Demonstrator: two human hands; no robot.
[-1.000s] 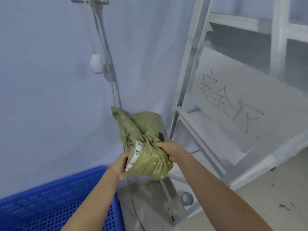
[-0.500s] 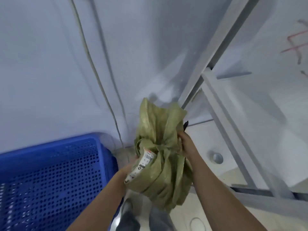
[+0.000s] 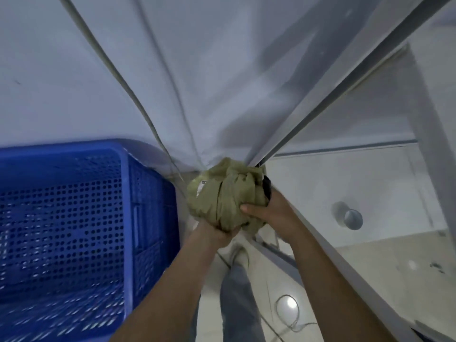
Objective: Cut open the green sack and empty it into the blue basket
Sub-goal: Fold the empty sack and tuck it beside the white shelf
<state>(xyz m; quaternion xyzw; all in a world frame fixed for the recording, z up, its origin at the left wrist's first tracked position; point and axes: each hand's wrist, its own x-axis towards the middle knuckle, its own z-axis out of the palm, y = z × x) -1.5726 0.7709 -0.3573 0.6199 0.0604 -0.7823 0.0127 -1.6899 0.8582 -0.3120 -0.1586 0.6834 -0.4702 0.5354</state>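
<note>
The green sack (image 3: 219, 196) is a knotted, bundled woven bag with a white label on its left side. I hold it in the air with both hands, just right of the blue basket (image 3: 125, 218). My left hand (image 3: 212, 234) cups it from below. My right hand (image 3: 265, 209) grips its right side, thumb across the front, and a small dark object pokes out above that hand's fingers. The basket is a perforated blue plastic crate at the left, and its inside is blurred.
A white wall with a thin cable (image 3: 128, 95) rises behind. A grey metal frame (image 3: 320, 112) runs diagonally at the right, with a round metal foot (image 3: 352, 219). My leg and shoe (image 3: 238, 280) stand on the pale floor, beside a looped cord (image 3: 287, 309).
The view has tipped further down toward the floor. The sack, held by both hands, has come lower and closer to the basket's right corner, and looks more bunched.
</note>
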